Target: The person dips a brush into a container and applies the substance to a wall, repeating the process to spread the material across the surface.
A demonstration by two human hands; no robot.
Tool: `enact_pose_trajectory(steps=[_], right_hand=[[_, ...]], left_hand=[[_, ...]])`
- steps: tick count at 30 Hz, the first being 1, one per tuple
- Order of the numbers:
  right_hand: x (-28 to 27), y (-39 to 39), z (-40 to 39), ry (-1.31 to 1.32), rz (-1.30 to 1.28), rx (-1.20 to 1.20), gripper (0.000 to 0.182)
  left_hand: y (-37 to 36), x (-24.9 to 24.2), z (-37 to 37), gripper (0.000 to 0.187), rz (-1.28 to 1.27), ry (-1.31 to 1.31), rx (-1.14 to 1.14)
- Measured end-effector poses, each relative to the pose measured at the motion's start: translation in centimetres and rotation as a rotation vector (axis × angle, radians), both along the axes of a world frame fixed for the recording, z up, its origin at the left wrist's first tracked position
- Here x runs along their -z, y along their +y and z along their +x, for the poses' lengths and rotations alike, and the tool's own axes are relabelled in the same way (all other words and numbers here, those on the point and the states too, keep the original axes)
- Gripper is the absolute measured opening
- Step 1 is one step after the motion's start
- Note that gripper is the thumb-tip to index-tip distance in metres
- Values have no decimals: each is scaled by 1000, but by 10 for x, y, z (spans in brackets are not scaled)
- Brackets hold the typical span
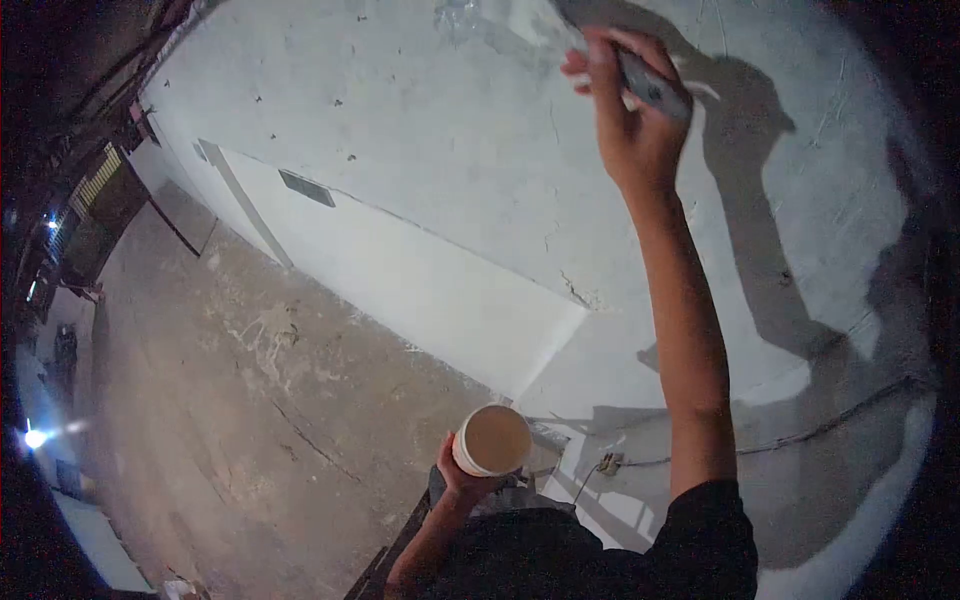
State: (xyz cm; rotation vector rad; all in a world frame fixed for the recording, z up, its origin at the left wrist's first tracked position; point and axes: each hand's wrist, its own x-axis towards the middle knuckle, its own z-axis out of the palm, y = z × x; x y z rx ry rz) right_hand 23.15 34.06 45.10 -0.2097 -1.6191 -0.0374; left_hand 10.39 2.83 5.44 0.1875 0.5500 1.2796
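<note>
My right hand [640, 120] is raised against the upper wall [480, 140], its fingers closed around a grey-handled tool [650, 85]. The handle's butt lies against the palm, and the other end points up and left toward the wall, where a shiny wet-looking patch shows. What kind of tool it is I cannot tell. Low in front of my body, my left hand [458, 480] grips a small white tub [463, 456] from its left side. A brownish surface shows inside the tub's round rim.
A white door [400, 270] with a dark plate is set in the grey wall, cracked near the frame's corner. A cable [740, 450] runs along the wall at lower right. Stained concrete floor [230, 380] spreads at left, with a bright lamp [35, 438] beyond.
</note>
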Motion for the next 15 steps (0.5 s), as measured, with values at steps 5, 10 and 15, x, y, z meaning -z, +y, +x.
enact_pose_trajectory(steps=[5,10,15], right_hand=[[-36,31,-41,-16,243,88,20],[-30,41,-41,15,272,229,21],[2,37,5,28,48,166,21]], left_hand=[[-1,0,-6,92,-40,-228,63],[-1,3,-11,91,1,-277,20],[3,12,-24,91,-40,-180,-79]])
